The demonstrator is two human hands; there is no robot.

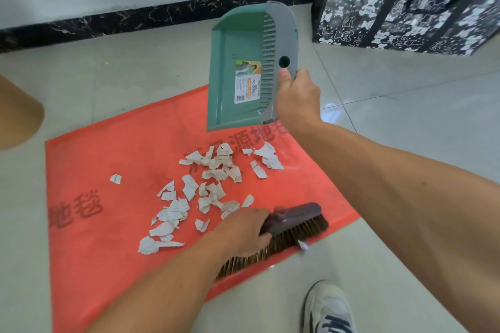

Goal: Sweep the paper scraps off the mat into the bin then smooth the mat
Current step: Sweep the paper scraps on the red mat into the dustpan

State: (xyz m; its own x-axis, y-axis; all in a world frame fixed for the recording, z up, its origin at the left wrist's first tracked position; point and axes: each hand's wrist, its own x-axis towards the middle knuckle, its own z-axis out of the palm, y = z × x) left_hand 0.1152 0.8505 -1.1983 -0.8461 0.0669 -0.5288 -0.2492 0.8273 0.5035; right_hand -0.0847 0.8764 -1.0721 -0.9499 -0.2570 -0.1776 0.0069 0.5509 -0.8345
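A red mat (97,230) with dark printed characters lies on the tiled floor. Several torn white paper scraps (205,192) are scattered over its middle. My left hand (240,230) grips a grey brush head with brown bristles (292,230) that rests on the mat's near right edge, just right of the scraps. My right hand (296,100) holds a green dustpan (243,67) by its grey back rim, lifted and tilted above the mat's far edge. No scraps show inside the pan.
A black bag with white bear print (405,0) stands at the back right. A brown cardboard-coloured object (16,113) sits at the left edge. A white wall with black skirting (108,21) runs behind. My shoe (328,308) is at the bottom right.
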